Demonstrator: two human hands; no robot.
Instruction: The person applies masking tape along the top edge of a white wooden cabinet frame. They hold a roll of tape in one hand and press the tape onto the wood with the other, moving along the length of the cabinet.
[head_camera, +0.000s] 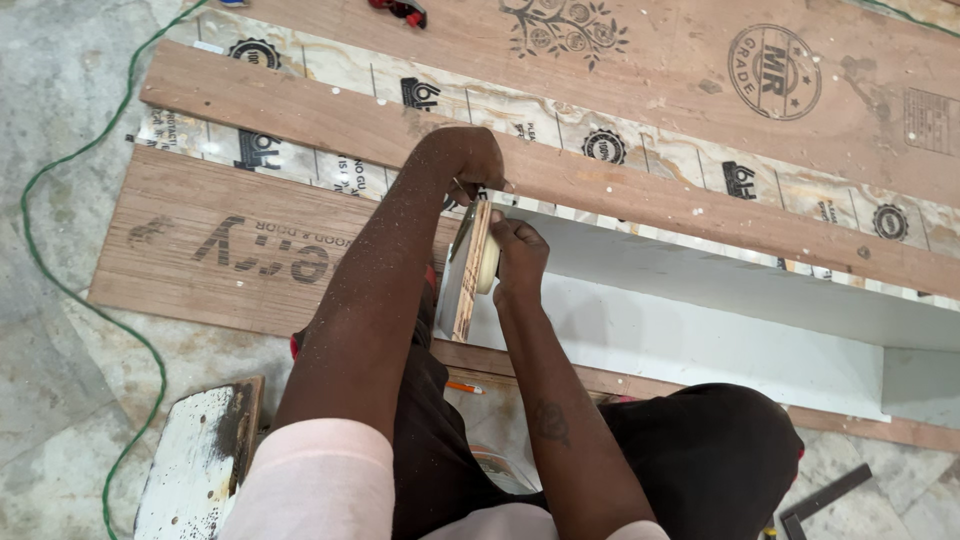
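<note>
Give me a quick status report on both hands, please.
Left hand at top of upright plywood-edged white panel. Right hand pressing pale tape roll against it. Nothing obstructing.

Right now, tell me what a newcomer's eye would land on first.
At centre, the left hand and right hand hold a plywood piece on edge, with a roll of tape against it. Long plywood boards span the floor, and a green cable snakes down the left.
</note>
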